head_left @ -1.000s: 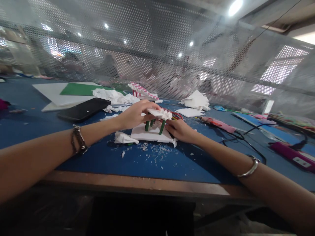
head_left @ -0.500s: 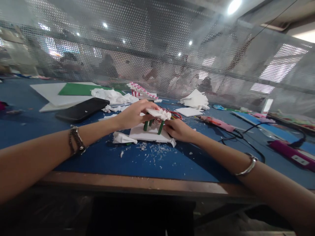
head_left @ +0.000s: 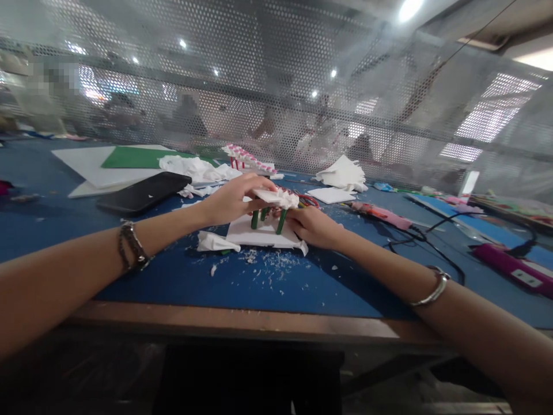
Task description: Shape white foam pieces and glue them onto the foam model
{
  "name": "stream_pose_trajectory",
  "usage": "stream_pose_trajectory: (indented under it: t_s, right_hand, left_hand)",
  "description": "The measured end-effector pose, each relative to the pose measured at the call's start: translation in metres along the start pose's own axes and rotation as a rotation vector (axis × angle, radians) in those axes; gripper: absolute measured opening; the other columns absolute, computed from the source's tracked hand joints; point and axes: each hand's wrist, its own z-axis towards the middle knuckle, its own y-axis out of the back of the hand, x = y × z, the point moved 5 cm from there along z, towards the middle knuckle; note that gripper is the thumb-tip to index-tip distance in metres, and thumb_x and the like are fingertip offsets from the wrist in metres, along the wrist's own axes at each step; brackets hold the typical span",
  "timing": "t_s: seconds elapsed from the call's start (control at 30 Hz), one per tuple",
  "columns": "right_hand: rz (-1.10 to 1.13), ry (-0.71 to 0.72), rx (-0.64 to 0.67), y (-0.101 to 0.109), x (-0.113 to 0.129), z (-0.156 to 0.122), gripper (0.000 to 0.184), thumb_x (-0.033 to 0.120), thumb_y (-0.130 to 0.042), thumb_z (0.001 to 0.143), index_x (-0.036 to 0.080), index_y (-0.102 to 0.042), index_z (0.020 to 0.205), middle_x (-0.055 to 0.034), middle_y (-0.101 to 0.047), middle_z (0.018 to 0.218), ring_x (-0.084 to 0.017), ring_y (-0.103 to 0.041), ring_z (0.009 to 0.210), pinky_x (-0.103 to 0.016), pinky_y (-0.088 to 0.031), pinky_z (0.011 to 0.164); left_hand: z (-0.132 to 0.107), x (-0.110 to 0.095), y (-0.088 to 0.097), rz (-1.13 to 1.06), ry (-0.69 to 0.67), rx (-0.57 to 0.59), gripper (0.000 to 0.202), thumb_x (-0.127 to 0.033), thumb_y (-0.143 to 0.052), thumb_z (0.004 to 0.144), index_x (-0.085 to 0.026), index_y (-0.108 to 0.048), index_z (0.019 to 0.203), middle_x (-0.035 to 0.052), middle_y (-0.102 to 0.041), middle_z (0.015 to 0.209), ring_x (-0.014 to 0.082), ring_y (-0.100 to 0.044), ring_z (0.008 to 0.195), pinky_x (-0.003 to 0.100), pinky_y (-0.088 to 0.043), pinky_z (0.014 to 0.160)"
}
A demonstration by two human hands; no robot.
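A small white-topped model (head_left: 283,199) stands on green legs (head_left: 281,222) over a white foam-board base (head_left: 259,235). My left hand (head_left: 239,197) pinches the left edge of its white top between thumb and fingers. Low at the model's right side is my right hand (head_left: 311,226), its fingers curled in by a leg. What those fingertips grip is hidden behind the model. A crumpled white tissue (head_left: 218,242) lies against the base's left front corner, and white crumbs are scattered in front.
A black phone (head_left: 144,192) lies to the left. Behind stands a pink-and-white model (head_left: 248,157). Rightward are a pink glue gun (head_left: 380,214) with a black cable and a purple power strip (head_left: 514,269). White tissue (head_left: 343,174) sits at the back. A perforated metal screen (head_left: 276,86) borders the table.
Almost nothing differs. Both hands stay at the model in nearly the same pose, and the whole view has shifted very slightly.
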Motion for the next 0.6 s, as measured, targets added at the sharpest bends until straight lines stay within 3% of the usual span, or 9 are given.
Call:
stream_pose_trajectory:
  t_s: [0.6]
  right_hand:
    - [-0.158, -0.080, 0.042, 0.0012, 0.0011, -0.0012, 0.031, 0.020, -0.031, 0.079, 0.013, -0.056, 0.095, -0.0120, -0.063, 0.076, -0.017, -0.053, 0.062, -0.027, -0.029, 0.052]
  left_hand:
    - [0.0006, -0.0005, 0.0005, -0.009, 0.039, 0.030, 0.025, -0.035, -0.046, 0.078, -0.021, -0.051, 0.098, 0.0055, -0.054, 0.097, 0.0178, -0.051, 0.087, 0.028, -0.041, 0.071]
